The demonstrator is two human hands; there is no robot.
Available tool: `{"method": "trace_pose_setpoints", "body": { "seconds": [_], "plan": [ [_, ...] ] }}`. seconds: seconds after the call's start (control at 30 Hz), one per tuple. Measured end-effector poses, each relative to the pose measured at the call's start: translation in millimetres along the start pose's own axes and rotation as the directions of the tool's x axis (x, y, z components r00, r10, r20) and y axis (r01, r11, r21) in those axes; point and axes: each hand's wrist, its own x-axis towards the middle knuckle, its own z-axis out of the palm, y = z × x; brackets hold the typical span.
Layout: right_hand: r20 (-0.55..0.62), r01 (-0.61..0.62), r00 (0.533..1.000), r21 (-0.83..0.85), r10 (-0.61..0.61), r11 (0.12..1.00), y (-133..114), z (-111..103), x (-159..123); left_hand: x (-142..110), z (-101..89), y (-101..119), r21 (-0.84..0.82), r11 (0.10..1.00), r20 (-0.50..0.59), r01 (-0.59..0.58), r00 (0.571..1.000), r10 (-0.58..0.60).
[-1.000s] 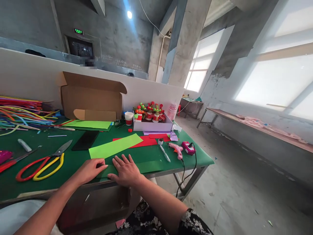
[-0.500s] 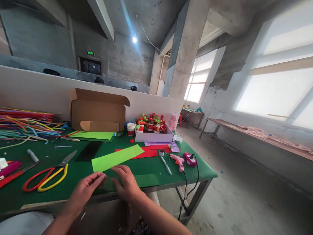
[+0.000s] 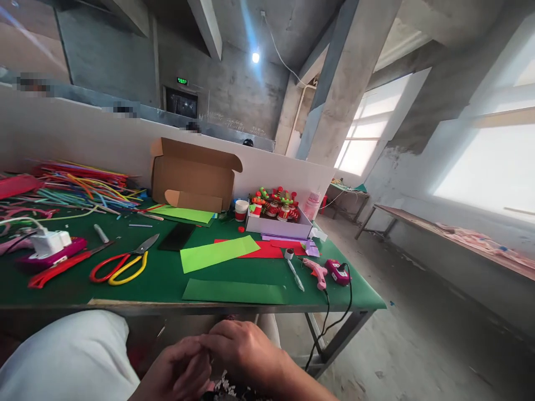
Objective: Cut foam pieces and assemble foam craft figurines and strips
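My left hand [image 3: 180, 372] and my right hand [image 3: 246, 351] are together below the table's front edge, over my lap, fingers curled and touching each other. Whether they hold anything I cannot tell. A dark green paper strip [image 3: 234, 292] lies flat on the green table [image 3: 163, 278] just above them. Behind it lie a light green sheet [image 3: 219, 253] and a red sheet [image 3: 261, 251].
Red and yellow scissors [image 3: 121, 265] lie at the left, near a black card [image 3: 176, 237]. A pink glue gun [image 3: 316, 272] with a black cord sits at the right edge. An open cardboard box [image 3: 193, 177], a white box of figures [image 3: 277, 223], a paper cup [image 3: 241, 210] and pipe cleaners [image 3: 79, 186] stand behind.
Both hands left the dark green strip and dropped off the table to my lap. The strip now lies flat alone. The view shifted right.
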Motion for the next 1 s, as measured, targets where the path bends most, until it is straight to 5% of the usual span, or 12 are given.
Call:
{"method": "trace_pose_setpoints", "body": {
  "seconds": [0.17, 0.37, 0.43, 0.53, 0.6, 0.67, 0.77, 0.9, 1.0],
  "plan": [
    [0.003, -0.032, 0.999, 0.027, 0.032, 0.999, 3.3, 1.0, -9.1, -1.9, 20.2, -2.4, -0.276, 0.960, 0.213, 0.039, 0.977, 0.022],
    [-0.060, -0.137, 0.979, 0.524, 0.196, 0.841, 0.4, -2.5, -13.6, -5.2, 23.7, -12.4, -0.257, 0.963, 0.339, 0.082, 0.941, 0.010],
    [-0.049, -0.206, 0.945, 0.677, 0.323, 0.707, 0.8, 3.9, -13.0, -4.6, 24.0, -14.7, -0.198, 0.978, 0.316, 0.069, 0.949, -0.003],
    [0.091, -0.339, 0.825, 0.869, 0.558, 0.359, 5.3, 21.4, -11.2, -4.8, 23.8, -8.4, -0.029, 1.000, 0.153, -0.005, 0.988, 0.009],
    [0.198, -0.363, 0.742, 0.922, 0.640, 0.136, 10.4, 30.8, -10.9, -7.9, 20.6, 6.9, 0.142, 0.989, 0.014, -0.046, 0.999, 0.045],
    [0.249, -0.362, 0.703, 0.932, 0.666, 0.034, 15.8, 34.0, -12.0, -13.1, 12.7, 31.7, 0.336, 0.940, -0.139, -0.062, 0.984, 0.115],
    [0.244, -0.365, 0.681, 0.931, 0.690, 0.031, 22.2, 29.5, -16.0, -20.6, -7.5, 78.7, 0.678, 0.734, -0.305, -0.043, 0.891, 0.335],
    [0.206, -0.406, 0.683, 0.905, 0.701, 0.129, 27.4, 24.8, -20.9, -28.7, -39.5, 129.9, 0.925, 0.336, -0.366, 0.178, 0.659, 0.657],
    [0.151, -0.412, 0.716, 0.880, 0.682, 0.238, 33.3, 25.3, -20.4, -37.7, -63.2, 148.7, 0.930, 0.201, -0.355, 0.307, 0.611, 0.708]
  ]
}}
